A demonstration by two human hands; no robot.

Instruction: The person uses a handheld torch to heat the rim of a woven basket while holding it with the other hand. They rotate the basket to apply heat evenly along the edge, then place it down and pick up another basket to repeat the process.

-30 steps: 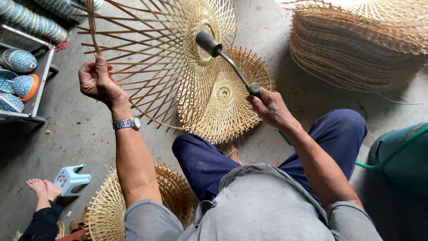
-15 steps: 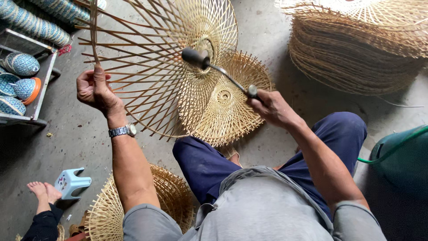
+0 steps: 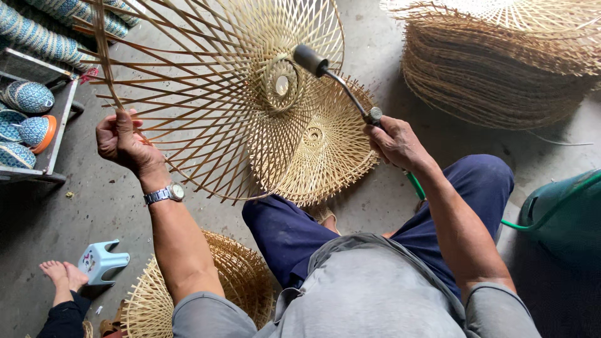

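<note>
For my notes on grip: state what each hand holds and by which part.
Left hand grips the woven bamboo frame by its outer rim spokes. Right hand holds the gas torch at its valve end.

Woven stack (image 3: 501, 69) right of held frame (image 3: 219, 94).

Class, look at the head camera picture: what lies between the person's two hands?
In the head view, the woven bamboo frame spans the stretch. The left hand grips its rim; the right hand holds a torch aimed at its centre.

Bamboo frame (image 3: 206, 94) cut off at top
</note>
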